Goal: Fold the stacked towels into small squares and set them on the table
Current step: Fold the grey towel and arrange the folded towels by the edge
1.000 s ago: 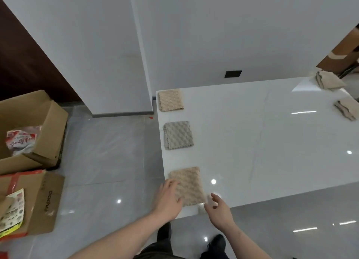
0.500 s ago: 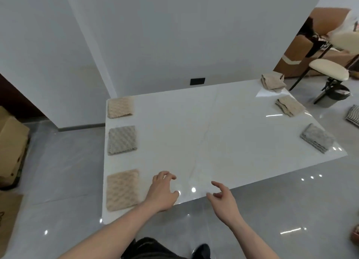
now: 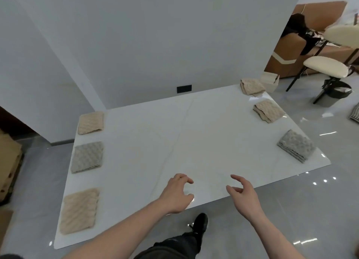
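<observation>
White marble tabletop (image 3: 194, 134) carries six folded towels at its edges; left hand (image 3: 175, 194) and right hand (image 3: 243, 195) hover empty, grip released; next towel likely best taken by its corners.

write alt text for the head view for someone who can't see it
Two empty hands, left and right, hover with loosely curled fingers over the near edge of a white table. Three folded towels line its left side and three small stacks its right side.
</observation>
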The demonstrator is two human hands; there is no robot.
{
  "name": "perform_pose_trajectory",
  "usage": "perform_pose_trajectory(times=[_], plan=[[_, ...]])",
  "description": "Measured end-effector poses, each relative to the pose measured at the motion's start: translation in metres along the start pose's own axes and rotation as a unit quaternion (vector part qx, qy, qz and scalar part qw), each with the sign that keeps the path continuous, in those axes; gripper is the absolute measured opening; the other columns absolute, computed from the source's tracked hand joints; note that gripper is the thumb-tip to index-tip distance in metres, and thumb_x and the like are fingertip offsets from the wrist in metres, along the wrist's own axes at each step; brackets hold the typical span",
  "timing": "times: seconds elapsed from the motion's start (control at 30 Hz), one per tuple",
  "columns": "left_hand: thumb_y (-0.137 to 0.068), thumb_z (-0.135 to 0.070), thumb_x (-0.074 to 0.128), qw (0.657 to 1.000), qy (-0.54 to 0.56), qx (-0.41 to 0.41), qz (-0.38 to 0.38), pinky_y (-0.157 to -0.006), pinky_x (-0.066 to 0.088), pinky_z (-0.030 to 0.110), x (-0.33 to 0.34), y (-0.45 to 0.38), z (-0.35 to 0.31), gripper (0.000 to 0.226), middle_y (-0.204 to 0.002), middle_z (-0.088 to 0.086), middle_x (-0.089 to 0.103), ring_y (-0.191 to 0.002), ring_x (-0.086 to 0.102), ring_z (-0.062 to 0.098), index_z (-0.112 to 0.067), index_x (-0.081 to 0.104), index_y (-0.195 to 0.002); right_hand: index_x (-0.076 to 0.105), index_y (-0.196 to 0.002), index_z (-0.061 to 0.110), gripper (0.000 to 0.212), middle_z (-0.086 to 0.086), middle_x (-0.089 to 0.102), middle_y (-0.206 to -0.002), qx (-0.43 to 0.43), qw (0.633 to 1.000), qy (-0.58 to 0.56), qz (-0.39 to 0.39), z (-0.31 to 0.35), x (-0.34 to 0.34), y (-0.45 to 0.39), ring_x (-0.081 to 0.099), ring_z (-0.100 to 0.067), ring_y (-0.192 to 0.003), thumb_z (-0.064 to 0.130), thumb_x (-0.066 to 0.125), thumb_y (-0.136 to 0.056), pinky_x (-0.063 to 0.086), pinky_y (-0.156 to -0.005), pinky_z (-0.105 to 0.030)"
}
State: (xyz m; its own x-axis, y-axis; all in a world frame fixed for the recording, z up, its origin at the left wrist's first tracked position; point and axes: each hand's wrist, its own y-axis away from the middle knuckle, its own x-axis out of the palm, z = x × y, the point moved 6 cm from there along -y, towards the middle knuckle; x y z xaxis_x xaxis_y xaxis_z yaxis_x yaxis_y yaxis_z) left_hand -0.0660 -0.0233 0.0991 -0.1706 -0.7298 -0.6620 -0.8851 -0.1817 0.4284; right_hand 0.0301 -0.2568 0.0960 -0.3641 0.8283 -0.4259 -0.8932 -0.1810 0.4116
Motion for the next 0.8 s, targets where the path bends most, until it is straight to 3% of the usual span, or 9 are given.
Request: perform_pose_trajectory(times=[0.17, 0.37, 0.47, 0.6, 0.7, 0.8], plan=[[-0.091, -0.031, 0.059, 1.000, 0.016, 0.007, 0.004, -0.107, 0.030, 0.021, 0.024, -0.073, -0.057, 0.047, -0.150, -0.012, 0.036, -0.140, 0.036, 0.012, -0.031, 0.053, -0.138, 0.058, -0.129, 0.036, 0.038, 0.001, 0.057, -0.130, -0.003, 0.999, 0.031, -0.024, -0.007, -0.071, -0.055, 0.061, 0.000, -0.107, 0.025, 0.065, -0.094, 0.050, -0.068, -0.023], [-0.095, -0.027, 0.056, 0.998, 0.034, 0.028, 0.042, -0.114, 0.035, 0.029, 0.069, -0.142, -0.144, 0.044, -0.150, -0.007, 0.039, -0.139, 0.041, 0.016, -0.028, 0.053, -0.139, 0.059, -0.129, 0.035, 0.038, 0.009, 0.050, -0.134, -0.022, 0.995, 0.088, -0.040, -0.022, -0.156, -0.116, 0.061, -0.008, -0.109, 0.026, 0.067, -0.094, 0.058, -0.089, -0.045], [-0.096, -0.028, 0.056, 0.997, 0.029, 0.027, 0.059, -0.111, 0.040, 0.034, 0.097, -0.174, -0.185, 0.044, -0.147, -0.005, 0.043, -0.132, 0.048, 0.019, -0.029, 0.051, -0.140, 0.058, -0.131, 0.035, 0.040, 0.008, 0.050, -0.134, -0.034, 0.993, 0.106, -0.041, -0.028, -0.201, -0.150, 0.060, -0.011, -0.109, 0.025, 0.067, -0.094, 0.057, -0.088, -0.043], [-0.095, -0.029, 0.059, 0.996, 0.063, -0.001, 0.062, -0.101, 0.046, 0.030, 0.135, -0.212, -0.238, 0.044, -0.135, -0.006, 0.055, -0.114, 0.057, 0.016, -0.027, 0.052, -0.139, 0.059, -0.131, 0.031, 0.040, 0.006, 0.055, -0.132, -0.048, 0.990, 0.130, -0.025, -0.039, -0.256, -0.202, 0.060, -0.012, -0.108, 0.024, 0.068, -0.093, 0.051, -0.080, -0.035], [-0.093, -0.029, 0.060, 0.991, 0.120, -0.048, 0.032, -0.094, 0.048, 0.029, 0.167, -0.237, -0.271, 0.044, -0.126, -0.009, 0.059, -0.101, 0.058, 0.013, -0.027, 0.054, -0.136, 0.059, -0.133, 0.026, 0.044, -0.001, 0.062, -0.125, -0.061, 0.985, 0.160, 0.008, -0.053, -0.295, -0.244, 0.061, -0.015, -0.103, 0.023, 0.069, -0.091, 0.049, -0.083, -0.035], [-0.093, -0.029, 0.060, 0.973, 0.198, -0.115, -0.012, -0.091, 0.053, 0.030, 0.197, -0.250, -0.297, 0.041, -0.119, -0.010, 0.061, -0.098, 0.060, 0.014, -0.027, 0.057, -0.134, 0.057, -0.134, 0.031, 0.045, -0.002, 0.062, -0.119, -0.066, 0.978, 0.190, 0.049, -0.064, -0.328, -0.280, 0.063, -0.016, -0.096, 0.025, 0.067, -0.090, 0.053, -0.080, -0.036]])
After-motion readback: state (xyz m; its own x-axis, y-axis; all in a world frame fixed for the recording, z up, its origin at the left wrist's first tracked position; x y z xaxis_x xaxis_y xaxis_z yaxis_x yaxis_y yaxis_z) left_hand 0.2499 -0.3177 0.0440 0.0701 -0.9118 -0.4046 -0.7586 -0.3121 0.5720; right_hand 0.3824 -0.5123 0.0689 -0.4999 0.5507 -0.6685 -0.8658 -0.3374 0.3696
